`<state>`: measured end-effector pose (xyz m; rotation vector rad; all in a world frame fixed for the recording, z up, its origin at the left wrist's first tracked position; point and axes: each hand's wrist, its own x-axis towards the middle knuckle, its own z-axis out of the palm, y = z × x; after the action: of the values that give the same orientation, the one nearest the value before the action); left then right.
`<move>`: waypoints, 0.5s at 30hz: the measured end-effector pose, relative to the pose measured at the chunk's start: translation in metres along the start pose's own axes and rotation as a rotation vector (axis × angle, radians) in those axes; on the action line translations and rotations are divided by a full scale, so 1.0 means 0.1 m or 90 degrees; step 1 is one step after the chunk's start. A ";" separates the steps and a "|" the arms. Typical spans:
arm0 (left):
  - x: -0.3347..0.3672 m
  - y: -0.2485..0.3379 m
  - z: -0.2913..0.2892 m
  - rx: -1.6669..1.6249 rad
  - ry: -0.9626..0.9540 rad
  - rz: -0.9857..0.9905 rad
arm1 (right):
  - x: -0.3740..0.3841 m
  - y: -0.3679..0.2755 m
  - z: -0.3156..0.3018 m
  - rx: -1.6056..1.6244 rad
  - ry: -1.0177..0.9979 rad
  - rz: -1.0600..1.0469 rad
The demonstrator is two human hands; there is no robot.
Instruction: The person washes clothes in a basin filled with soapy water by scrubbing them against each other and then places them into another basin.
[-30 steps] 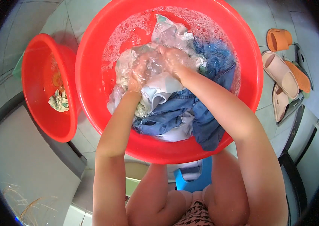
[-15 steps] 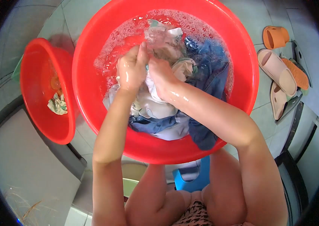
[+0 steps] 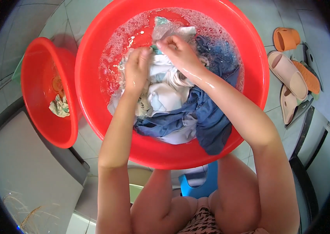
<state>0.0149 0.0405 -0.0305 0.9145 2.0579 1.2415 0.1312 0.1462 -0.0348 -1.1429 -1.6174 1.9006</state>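
Left hand (image 3: 137, 68), right hand (image 3: 181, 56): fingers curled, cannot tell grip | white garment (image 3: 165, 95): six o'clock from hands | blue denim (image 3: 212, 124): five o'clock, in red basin (image 3: 89, 97)

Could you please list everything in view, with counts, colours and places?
Large basin: 1, red, centre
Suds: uncountable, whitish, far side of large basin
Light cloths: count unclear, mostly white, large basin
Denim: count unclear, blue, near right in large basin
Small basin: 1, red, left
Crumpled cloth: 1, cream and green, small basin
Orange footwear: 2, orange, right
Pale slippers: 2, beige-pink, right
Plastic object: 1, blue, between thighs
Flat panel: 1, grey, lower left
Floor tiles: many, pale grey-green, around basins
Patterned garment: 1, black and pale, lower edge
Thighs: 2, bare, bottom
Left hand, right hand: 2, bare, over light cloths
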 end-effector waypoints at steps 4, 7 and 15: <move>-0.02 -0.49 0.05 -0.039 -0.101 -0.047 | 0.08 0.36 -0.10 -0.338 -0.025 -0.176; 0.03 -0.52 0.18 0.156 0.006 0.064 | 0.05 0.45 -0.09 -0.364 -0.060 -0.015; -0.08 -0.59 0.17 -0.185 0.008 -0.072 | 0.08 0.36 0.22 -0.100 0.077 0.067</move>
<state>0.0165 0.0230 -0.0897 0.6489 1.8470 1.4400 0.1168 0.1297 -0.0713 -1.4053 -1.6937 1.7538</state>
